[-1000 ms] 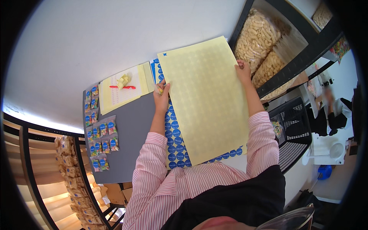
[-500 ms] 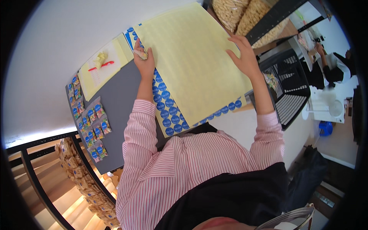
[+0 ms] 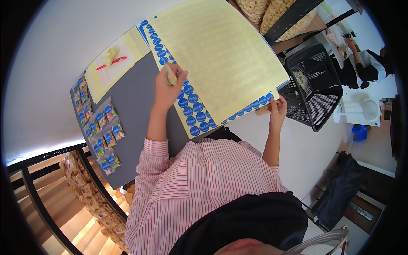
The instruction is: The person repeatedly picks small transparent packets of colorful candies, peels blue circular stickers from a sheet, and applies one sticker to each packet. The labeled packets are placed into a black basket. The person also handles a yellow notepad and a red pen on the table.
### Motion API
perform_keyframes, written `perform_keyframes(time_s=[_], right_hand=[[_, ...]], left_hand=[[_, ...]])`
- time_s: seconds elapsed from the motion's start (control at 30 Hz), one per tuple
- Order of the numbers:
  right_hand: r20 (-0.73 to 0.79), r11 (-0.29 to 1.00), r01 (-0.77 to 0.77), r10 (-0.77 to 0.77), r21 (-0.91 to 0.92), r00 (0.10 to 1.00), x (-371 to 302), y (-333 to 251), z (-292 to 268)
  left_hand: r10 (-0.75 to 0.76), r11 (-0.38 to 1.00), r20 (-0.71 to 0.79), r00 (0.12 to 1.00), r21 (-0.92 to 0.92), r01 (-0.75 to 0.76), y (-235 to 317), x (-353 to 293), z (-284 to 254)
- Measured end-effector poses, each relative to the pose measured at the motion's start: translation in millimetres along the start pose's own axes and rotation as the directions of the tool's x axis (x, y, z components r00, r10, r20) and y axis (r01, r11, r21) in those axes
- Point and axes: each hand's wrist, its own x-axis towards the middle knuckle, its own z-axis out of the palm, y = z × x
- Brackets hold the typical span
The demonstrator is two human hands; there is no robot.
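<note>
My left hand is closed around a small clear packet with colourful contents, above the left margin of a sticker sheet. That sheet carries rows of round blue labels. A large pale yellow sheet lies over most of it, so that labels show only along the left and near edges. At the near right corner, the fingers of my right hand pinch the edge of the sticker sheet beside the last labels.
Labelled packets line the left of the grey table. A red pen and crumpled yellow paper rest on papers. A black basket stands right, below bags of snacks. Another person works far right.
My left hand has moved nearer along the label margin, still with the packet. My right hand has come down from the far right edge to the near corner and closed on it.
</note>
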Motion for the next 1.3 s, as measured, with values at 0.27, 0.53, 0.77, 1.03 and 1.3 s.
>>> perform_keyframes(time_s=[0.27,0.53,0.77,1.03,1.3], right_hand=[[-0.120,0.977,0.146,-0.166,-0.156,0.979,25,4,7],[-0.073,0.962,0.210,-0.225,-0.175,0.972,29,11,1],[-0.108,0.904,0.228,-0.284,-0.362,0.953,23,-2,5],[0.271,0.514,0.744,-0.712,-0.427,0.648,-30,-47,43],[0.881,0.490,0.866,-0.359,-0.105,0.309,-116,-66,104]], left_hand=[[0.304,0.861,0.455,0.837,0.245,-0.446,13,-47,32],[0.115,0.761,0.478,0.871,0.521,-0.386,2,-53,43],[0.067,0.763,0.442,0.894,0.555,-0.331,8,-53,43],[0.201,0.850,0.316,0.927,0.414,-0.325,8,-51,23],[-0.101,0.967,0.242,0.965,0.254,0.037,25,-95,-32]])
